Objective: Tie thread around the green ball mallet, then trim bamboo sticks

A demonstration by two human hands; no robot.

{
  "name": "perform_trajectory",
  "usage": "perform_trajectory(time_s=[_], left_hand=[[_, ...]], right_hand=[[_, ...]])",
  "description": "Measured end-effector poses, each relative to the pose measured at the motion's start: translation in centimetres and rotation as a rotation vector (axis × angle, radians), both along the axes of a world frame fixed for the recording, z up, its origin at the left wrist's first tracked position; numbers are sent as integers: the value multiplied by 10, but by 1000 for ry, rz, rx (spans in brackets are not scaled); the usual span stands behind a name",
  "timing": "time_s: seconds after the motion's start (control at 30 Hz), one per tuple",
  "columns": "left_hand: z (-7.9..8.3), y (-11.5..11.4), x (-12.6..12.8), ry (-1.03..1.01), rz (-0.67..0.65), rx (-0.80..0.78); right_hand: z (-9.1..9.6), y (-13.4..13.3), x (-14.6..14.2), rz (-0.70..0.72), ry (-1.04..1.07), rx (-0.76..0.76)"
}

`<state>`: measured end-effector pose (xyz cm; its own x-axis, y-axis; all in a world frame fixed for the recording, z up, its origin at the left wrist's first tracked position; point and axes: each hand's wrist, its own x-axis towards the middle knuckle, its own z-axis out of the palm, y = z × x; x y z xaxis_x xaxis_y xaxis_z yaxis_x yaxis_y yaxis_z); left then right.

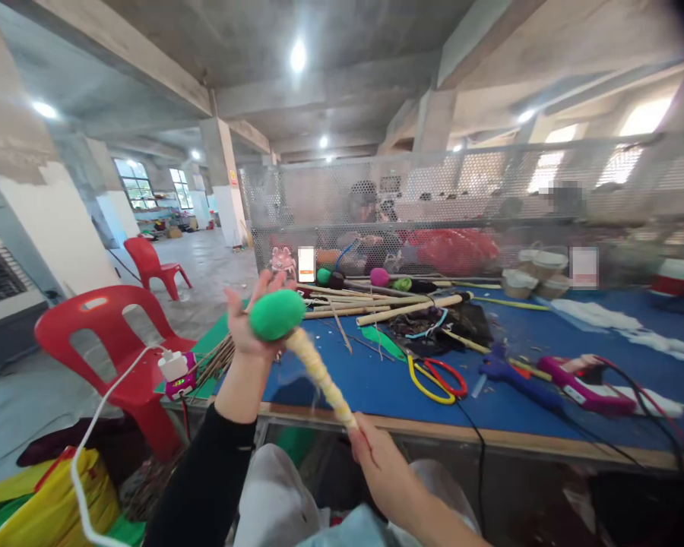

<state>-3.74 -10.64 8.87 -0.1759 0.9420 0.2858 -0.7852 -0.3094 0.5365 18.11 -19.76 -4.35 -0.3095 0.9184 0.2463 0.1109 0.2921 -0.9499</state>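
A stick wrapped in pale yellow (320, 374), with a round green head (277, 314), slants across the front of the table. My right hand (381, 463) grips its lower end, fingers closed round it. My left hand (244, 334) is palm up behind the green head, which rests against or just over the palm. Its fingers are stretched and apart, not wrapped round the head. Beyond them lie several bare sticks (402, 310) on the blue tabletop (334, 391). Scissors with yellow and red handles (438, 378) and a blue glue gun (516, 376) lie to the right.
A pink ball (379, 276) and green ball (323, 276) lie by the mesh screen (313, 190), with a person beyond it. Paper cups (549, 266) stand right, near a purple power strip (584, 386) with cords. A red chair (111, 327) stands left.
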Motion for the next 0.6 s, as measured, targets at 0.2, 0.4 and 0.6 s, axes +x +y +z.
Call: perform_trajectory(time_s=[0.2, 0.4, 0.6], left_hand=[[-7, 2, 20, 118, -4, -48], [-4, 10, 18, 167, -24, -86], [-20, 11, 34, 72, -230, -71]], right_hand=[[-3, -2, -3, -13, -233, -30], [-7, -4, -11, 68, -101, -223], [16, 32, 15, 505, 328, -820]])
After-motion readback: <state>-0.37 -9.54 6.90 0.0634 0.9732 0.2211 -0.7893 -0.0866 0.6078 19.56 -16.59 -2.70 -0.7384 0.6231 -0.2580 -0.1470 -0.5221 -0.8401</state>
